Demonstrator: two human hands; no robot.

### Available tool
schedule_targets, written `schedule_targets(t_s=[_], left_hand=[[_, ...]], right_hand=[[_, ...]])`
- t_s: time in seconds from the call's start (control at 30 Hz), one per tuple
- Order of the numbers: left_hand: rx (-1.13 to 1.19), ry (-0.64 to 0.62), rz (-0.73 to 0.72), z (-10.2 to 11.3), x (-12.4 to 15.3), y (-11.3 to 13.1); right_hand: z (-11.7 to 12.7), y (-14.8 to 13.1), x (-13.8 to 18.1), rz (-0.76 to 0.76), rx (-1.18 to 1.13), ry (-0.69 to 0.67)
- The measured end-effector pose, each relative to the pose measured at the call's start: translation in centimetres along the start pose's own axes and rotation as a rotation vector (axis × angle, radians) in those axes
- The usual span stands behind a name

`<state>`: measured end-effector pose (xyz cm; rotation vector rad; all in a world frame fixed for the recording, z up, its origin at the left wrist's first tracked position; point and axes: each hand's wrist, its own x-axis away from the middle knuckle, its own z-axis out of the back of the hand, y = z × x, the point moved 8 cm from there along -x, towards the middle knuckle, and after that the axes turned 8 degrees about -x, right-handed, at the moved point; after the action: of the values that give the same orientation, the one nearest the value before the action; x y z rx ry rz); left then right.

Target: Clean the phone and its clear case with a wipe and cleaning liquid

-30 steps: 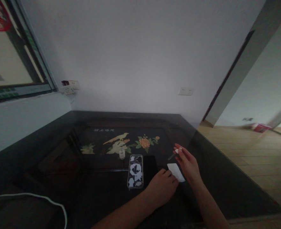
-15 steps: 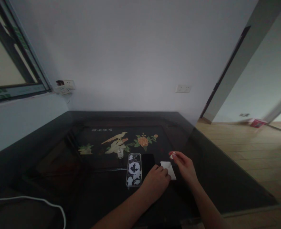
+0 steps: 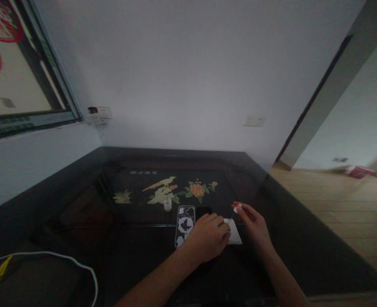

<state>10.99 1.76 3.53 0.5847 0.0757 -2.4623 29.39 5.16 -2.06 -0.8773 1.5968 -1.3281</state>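
Observation:
My left hand [image 3: 207,238] rests palm down on a dark phone [image 3: 203,210], covering most of it, with its fingertips on the edge of a white cloth [image 3: 235,235]. My right hand [image 3: 254,224] hovers just right of the cloth and pinches a small white object [image 3: 236,209] between thumb and fingers. A clear phone case with white flower shapes [image 3: 185,223] lies just left of my left hand. A small clear bottle [image 3: 168,204] stands behind the case.
All of this sits on a dark glass-topped table [image 3: 111,238] with a bird-and-flower inlay [image 3: 175,192]. A white cable [image 3: 54,258] loops at the front left. Wall sockets [image 3: 98,114] sit above the back-left corner. Wooden floor opens to the right.
My left hand slid forward over the dark phone, which was mostly uncovered before. My right hand drew in closer to the cloth. The camera view shifted slightly.

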Motion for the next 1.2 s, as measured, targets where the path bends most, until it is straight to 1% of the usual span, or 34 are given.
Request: schedule_targets(t_s=[0.07, 0.13, 0.23, 0.3, 0.33, 0.43, 0.5, 0.6, 0.8, 0.9, 0.97, 1.07, 1.13, 1.2], left_hand=[[0.109, 0.101, 0.105, 3.1, 0.3, -2.7], [0.181, 0.221, 0.243, 5.8, 1.4, -6.5], [0.180, 0.389, 0.458, 7.8, 4.5, -12.6], [0.121, 0.443, 0.578, 7.5, 6.9, -16.0], [0.110, 0.437, 0.615, 6.9, 7.8, -17.4], [0.114, 0.330, 0.667, 3.9, 9.6, -19.9], [0.130, 0.241, 0.657, 2.1, 10.0, -20.4], [0.203, 0.176, 0.645, 0.8, 10.1, -20.7], [0.268, 0.057, 0.738, 0.2, 10.3, -21.5], [0.280, 0.047, 0.759, 0.3, 10.2, -21.2], [0.294, 0.076, 0.730, 0.8, 9.7, -20.5], [0.338, 0.134, 0.589, 1.8, 8.4, -18.3], [0.353, 0.140, 0.493, 2.3, 7.6, -16.8], [0.361, 0.127, 0.440, 2.6, 7.1, -15.7]], right_hand=[[-0.1, -0.1, -0.2, 0.000, -0.015, 0.018], [-0.5, -0.2, -0.3, -0.007, -0.039, 0.018], [-1.6, -0.5, -0.3, -0.026, -0.072, 0.000], [-2.7, -0.8, -0.4, -0.025, -0.079, -0.015], [-3.3, -0.9, -0.4, -0.019, -0.081, -0.025], [-5.1, -1.3, -0.7, -0.002, -0.094, -0.065], [-6.3, -1.6, -1.0, 0.006, -0.107, -0.090], [-7.9, -2.2, -1.1, 0.027, -0.124, -0.113], [-10.2, -2.7, -1.1, 0.027, -0.189, -0.134], [-10.8, -2.3, -1.1, 0.036, -0.228, -0.124], [-11.0, -1.6, -1.0, 0.026, -0.257, -0.116], [-11.2, -0.5, -0.9, -0.006, -0.286, -0.115], [-11.3, -0.2, -0.7, -0.016, -0.295, -0.122], [-11.3, -0.1, -0.4, -0.011, -0.302, -0.130]])
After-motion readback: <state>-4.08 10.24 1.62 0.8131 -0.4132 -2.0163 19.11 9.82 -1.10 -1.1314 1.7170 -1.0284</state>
